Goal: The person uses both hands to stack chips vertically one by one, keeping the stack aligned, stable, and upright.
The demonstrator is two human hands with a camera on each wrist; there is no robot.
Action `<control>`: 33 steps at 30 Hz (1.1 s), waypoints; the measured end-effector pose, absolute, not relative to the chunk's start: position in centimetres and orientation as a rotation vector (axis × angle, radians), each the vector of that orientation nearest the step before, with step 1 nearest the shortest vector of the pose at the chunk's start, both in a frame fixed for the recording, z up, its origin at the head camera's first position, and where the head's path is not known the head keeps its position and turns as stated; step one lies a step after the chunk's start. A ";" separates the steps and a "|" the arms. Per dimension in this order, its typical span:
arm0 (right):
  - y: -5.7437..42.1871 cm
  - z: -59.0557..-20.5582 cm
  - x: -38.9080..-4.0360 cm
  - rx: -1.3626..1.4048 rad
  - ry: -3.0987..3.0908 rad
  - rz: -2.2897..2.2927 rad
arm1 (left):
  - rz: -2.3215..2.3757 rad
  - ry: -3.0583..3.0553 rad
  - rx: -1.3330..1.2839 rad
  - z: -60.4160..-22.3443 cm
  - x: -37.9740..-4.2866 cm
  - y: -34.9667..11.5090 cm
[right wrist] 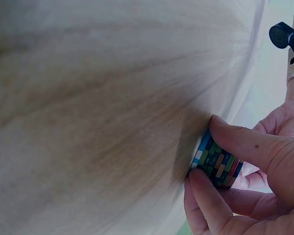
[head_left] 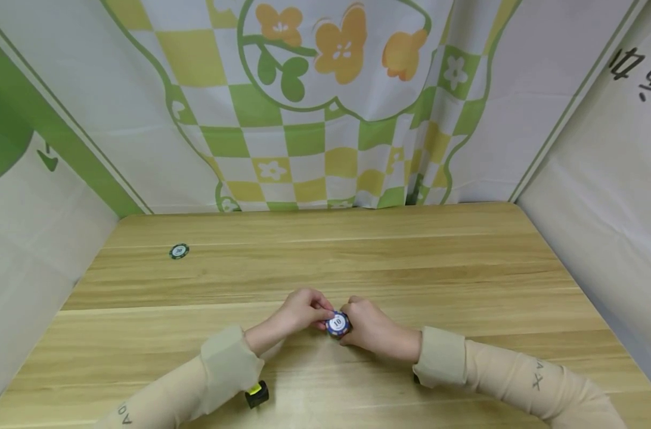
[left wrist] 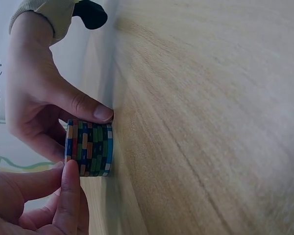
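A stack of poker chips (head_left: 337, 323) stands on the table in front of me, with a blue chip marked 10 on top. Its edge shows layers of blue, green, red and orange in the left wrist view (left wrist: 90, 149). My right hand (head_left: 372, 325) grips the sides of the stack between thumb and fingers, the fingertips low near the tabletop. From the left, my left hand (head_left: 300, 313) pinches the edge of the top chip between thumb and finger. In the right wrist view the stack (right wrist: 218, 161) sits between the right thumb and fingers.
A single dark green chip (head_left: 179, 251) marked 20 lies flat at the far left of the wooden table (head_left: 438, 256). A patterned curtain (head_left: 315, 149) hangs behind the table's back edge. A black wrist camera (head_left: 257, 394) sits under the left sleeve.
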State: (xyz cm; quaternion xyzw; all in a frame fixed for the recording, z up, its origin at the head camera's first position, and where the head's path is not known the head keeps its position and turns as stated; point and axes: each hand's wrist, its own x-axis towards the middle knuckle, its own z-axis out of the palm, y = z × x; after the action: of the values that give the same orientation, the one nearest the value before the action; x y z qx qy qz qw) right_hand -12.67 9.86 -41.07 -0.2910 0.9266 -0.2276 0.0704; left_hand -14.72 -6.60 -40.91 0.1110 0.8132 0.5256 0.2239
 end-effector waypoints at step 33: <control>9.8 -40.9 -12.6 -0.870 2.793 -0.670 | 1.406 2.303 0.343 -41.1 -14.7 -6.6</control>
State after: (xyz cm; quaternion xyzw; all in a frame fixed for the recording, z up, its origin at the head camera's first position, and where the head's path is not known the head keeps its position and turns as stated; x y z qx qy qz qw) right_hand -12.63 9.77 -40.88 -0.2892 0.9284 -0.2226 0.0704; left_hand -14.67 -6.61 -41.13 0.1235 0.8279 0.5054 0.2094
